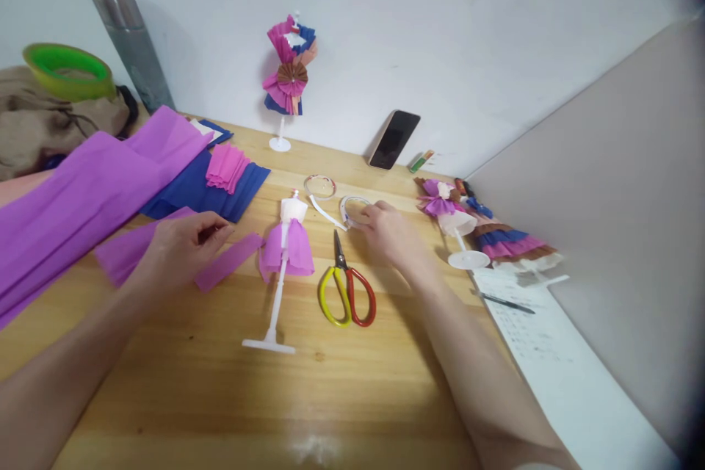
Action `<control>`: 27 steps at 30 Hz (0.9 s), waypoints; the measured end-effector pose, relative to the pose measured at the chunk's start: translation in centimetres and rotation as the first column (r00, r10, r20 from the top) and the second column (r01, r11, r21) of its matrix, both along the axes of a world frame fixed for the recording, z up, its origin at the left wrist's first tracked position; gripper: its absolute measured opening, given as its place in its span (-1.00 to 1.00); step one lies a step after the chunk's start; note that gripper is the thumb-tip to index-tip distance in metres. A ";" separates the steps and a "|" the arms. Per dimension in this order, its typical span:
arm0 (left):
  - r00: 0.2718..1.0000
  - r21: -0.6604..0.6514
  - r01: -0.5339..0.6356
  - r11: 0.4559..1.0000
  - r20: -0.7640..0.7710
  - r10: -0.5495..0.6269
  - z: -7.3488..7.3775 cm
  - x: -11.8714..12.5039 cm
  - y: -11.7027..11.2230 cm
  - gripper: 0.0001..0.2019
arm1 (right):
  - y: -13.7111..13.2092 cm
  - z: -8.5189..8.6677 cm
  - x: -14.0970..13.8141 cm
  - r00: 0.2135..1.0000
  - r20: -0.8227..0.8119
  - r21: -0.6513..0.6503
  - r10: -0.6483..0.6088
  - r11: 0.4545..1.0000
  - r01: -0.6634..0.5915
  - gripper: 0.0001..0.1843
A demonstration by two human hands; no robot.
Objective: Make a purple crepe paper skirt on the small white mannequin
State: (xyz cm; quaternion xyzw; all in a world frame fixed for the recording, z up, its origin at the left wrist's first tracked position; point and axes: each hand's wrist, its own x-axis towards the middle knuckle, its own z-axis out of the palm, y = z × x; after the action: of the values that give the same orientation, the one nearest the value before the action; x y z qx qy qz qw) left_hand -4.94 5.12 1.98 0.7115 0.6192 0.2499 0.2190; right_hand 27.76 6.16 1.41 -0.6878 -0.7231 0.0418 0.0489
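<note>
My right hand (388,231) has its fingertips on the edge of a white roll of tape (352,211), with a loose white end trailing to the left. My left hand (184,246) is curled over the purple crepe paper pieces (231,261), thumb and fingers drawn together; what they pinch, if anything, cannot be made out. Between the hands a small white dress-form stand (277,301) lies on the table, wearing a purple paper skirt (289,250). Scissors (346,286) with one yellow and one red handle lie beside it, blades shut and pointing away.
Purple crepe paper (110,176), blue paper (203,183) and a pleated pink piece (227,167) spread at left. A dressed mannequin (289,73) stands by the wall. A phone (395,139) leans there. More dressed stands (468,258) and a written sheet (540,330) occupy the right.
</note>
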 end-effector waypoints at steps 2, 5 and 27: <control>0.994 -0.023 0.041 0.999 0.101 -0.038 -0.4 0.2 -0.2 -0.73 | 1.0 -1.3 0.7 0.997 -0.051 0.036 0.051 0.998 -0.049 -0.82; 0.966 -0.089 0.095 0.992 0.248 -0.070 -0.6 0.6 -0.5 -0.67 | 1.8 -2.4 1.5 0.989 -0.126 0.109 0.081 0.992 -0.067 -0.86; 0.804 0.017 0.434 0.901 0.445 -0.395 3.6 12.9 4.2 -0.82 | -1.5 1.1 -2.8 0.724 -0.609 0.551 0.324 0.829 0.092 -0.92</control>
State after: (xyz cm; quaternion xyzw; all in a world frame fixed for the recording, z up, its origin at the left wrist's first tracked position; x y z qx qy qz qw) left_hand 7.92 9.32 5.55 0.7448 0.3936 0.3226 0.4317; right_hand 24.94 4.62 2.52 -0.5311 -0.6781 0.0859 0.5007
